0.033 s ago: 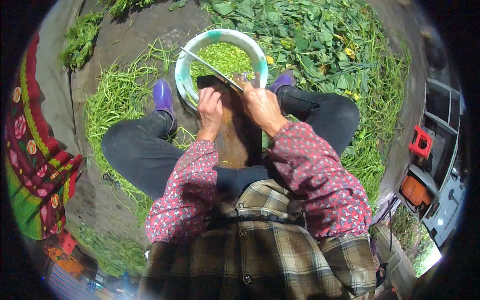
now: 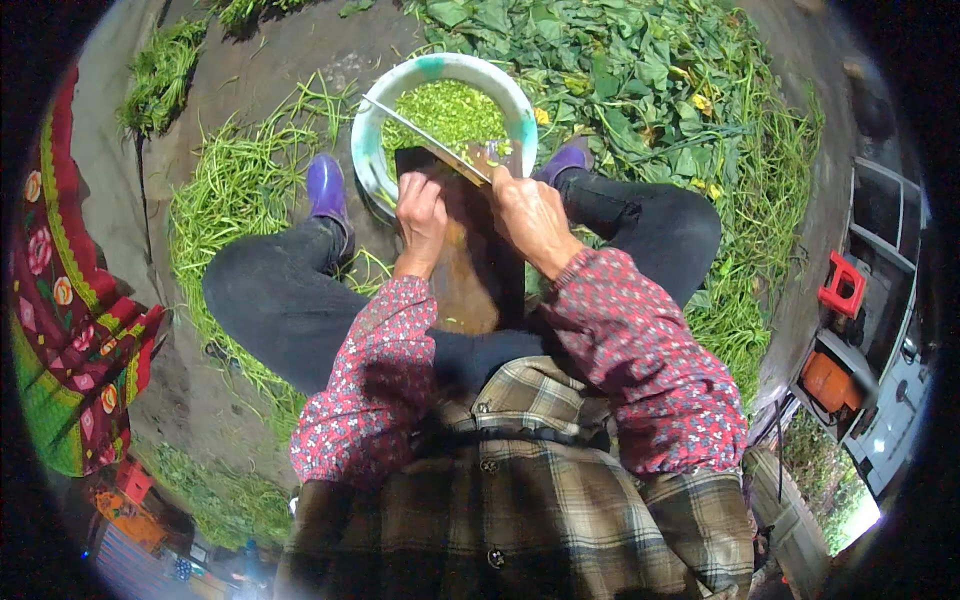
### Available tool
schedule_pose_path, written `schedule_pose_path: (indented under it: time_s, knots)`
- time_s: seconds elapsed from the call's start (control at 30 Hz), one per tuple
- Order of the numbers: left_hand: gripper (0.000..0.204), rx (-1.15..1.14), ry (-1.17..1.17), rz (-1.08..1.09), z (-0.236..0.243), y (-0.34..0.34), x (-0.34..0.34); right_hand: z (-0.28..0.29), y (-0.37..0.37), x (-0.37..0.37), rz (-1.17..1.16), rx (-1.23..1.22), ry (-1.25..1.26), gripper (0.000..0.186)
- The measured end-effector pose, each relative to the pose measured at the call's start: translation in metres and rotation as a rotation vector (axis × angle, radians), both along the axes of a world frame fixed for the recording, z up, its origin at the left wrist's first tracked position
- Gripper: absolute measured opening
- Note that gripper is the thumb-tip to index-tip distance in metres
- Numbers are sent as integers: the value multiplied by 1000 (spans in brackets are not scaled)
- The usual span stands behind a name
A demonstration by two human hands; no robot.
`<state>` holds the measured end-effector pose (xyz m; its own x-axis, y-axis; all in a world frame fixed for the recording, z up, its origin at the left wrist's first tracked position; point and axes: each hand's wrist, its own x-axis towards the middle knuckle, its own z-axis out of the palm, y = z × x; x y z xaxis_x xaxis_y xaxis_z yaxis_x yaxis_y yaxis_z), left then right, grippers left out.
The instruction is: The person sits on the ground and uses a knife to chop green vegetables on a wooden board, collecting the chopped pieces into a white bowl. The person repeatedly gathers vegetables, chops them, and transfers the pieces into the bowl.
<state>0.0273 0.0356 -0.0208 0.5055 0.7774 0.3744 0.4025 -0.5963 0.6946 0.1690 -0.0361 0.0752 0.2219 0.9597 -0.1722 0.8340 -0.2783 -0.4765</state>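
A long knife (image 2: 425, 138) slants over the near part of a white and green bucket (image 2: 364, 135), with my right hand (image 2: 535, 222) closed around its handle. Chopped green pieces (image 2: 450, 112) lie inside the bucket. My left hand (image 2: 421, 215) is closed beside the blade, over the far end of a worn wooden board (image 2: 468, 290). Whatever its fingers hold is hidden beneath them. The board runs from my lap to the bucket's near rim. A few green bits cling by the knife near my right hand.
Long green stalks (image 2: 235, 205) lie on the ground to the left. Leafy vines (image 2: 640, 95) are heaped at the far right. A bundle of greens (image 2: 163, 75) sits far left, near a flowered red cloth (image 2: 75, 290). A red stool (image 2: 843, 284) stands at the right.
My right hand and the knife have shifted very slightly toward me and to the right. My left hand stays closed in nearly the same place.
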Motion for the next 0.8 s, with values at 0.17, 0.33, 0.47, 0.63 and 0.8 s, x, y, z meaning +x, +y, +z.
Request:
schedule_pose_path:
  time_s: [0.17,0.33,0.47,0.63,0.8]
  knots:
    - [22,82,-55,43,-2,0,1,19,-21,-14,90,-49,-109,5]
    - [19,-42,78,55,-11,-3,-4,-12,0,-21,41,17,-66,7]
    - [16,-47,0,60,4,0,3,-14,13,-14,-76,43,-19,12]
    - [25,-1,-53,66,1,-1,-3,19,-11,-16,90,-43,-93,4]
    - [26,-13,90,35,-14,-2,-16,-10,-2,-30,64,-33,-79,8]
